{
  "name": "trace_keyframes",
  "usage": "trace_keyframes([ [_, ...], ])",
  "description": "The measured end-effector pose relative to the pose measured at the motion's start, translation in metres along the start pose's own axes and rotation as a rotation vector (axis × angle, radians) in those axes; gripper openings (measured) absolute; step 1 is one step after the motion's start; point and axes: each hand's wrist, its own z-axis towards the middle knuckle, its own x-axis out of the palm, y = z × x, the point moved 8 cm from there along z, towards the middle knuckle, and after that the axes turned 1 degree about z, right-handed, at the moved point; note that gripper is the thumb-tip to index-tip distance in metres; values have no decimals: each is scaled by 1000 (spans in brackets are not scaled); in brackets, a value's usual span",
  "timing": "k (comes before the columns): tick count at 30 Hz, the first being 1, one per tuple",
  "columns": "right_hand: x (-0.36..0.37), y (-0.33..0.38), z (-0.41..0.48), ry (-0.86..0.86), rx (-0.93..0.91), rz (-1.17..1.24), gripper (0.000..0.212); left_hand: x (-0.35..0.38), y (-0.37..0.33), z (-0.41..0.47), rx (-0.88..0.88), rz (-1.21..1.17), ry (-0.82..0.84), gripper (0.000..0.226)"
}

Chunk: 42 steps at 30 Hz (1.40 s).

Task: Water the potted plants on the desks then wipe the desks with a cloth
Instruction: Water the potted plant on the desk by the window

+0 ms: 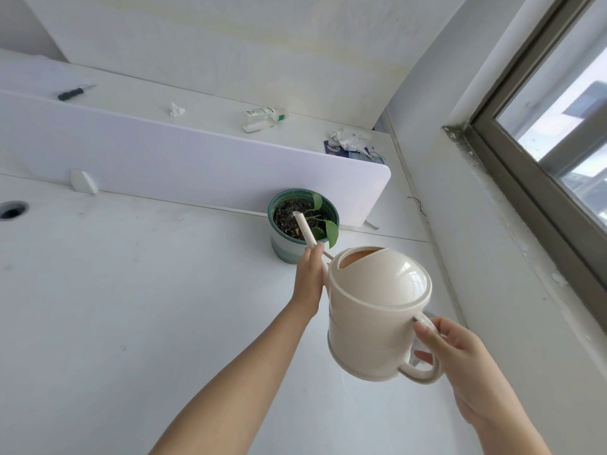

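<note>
A cream watering can is held above the near desk, tipped toward the pot. The right hand is closed on the can's handle at its back, thumb pressed on top of the loop and fingers curled through it. The left hand is wrapped around the base of the spout, fingers shut on it just where it leaves the can's body. The spout's tip sits over the dark soil inside the pot's rim; whether water is running I cannot tell.

The pot, green at the rim and paler below, stands at the far edge of the desk, touching or just short of the white divider, near that panel's right end. A few green leaves hang over the pot's right side.

At the desk's left edge is a round cable hole, and a small white bracket sits at the foot of the divider.

Beyond the divider, on the far desk, lie a dark pen near the left, a crumpled tissue toward the middle, a bottle on its side, and a heap of wrappers at the right end. A window runs along the right wall.
</note>
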Motion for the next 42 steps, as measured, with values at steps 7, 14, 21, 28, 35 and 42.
trace_keyframes([
  [7, -16, -4, -13, -21, -8, 76, 41, 26, 10, -1, -22, 7, 87, 27],
  [14, -30, -4, -11, -101, -49, 104, 92, 50, 11, 2, -45, 39, 158, 25],
  [21, -25, -8, -11, -29, -35, 117, 38, 46, 13, -1, -45, 50, 160, 25],
  [28, -5, -13, -7, 0, -53, 74, 15, 13, 18, -3, -49, 24, 107, 30],
  [35, 5, -28, -15, 26, -64, 10, 15, -11, 19, -13, -51, -54, 69, 21],
  [42, 5, -67, -30, 39, 3, -11, 18, -36, 35, -45, -63, -61, 15, 20],
])
